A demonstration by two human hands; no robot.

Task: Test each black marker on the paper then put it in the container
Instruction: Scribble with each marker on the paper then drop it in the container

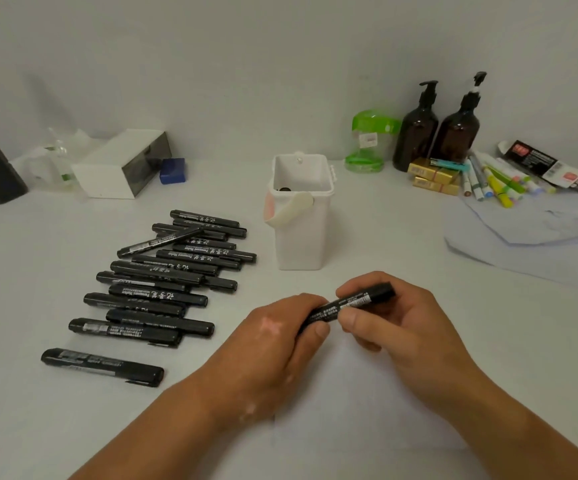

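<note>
You sat at a plain white desk (377,244) against a bare wall, seemingly a home or small office workspace. Stationery and household clutter showed it: a heap of black markers (163,278), coloured highlighters (499,185), two amber pump bottles (415,140), a green-lidded jar (367,143), gold boxes (433,171) and a white storage box (118,164).

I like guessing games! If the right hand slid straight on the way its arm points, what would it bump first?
Probably the white plastic container with the handle. The right hand, gripping the black marker, points forward and left toward it; the gap between looks free, though depth is unclear.
</note>
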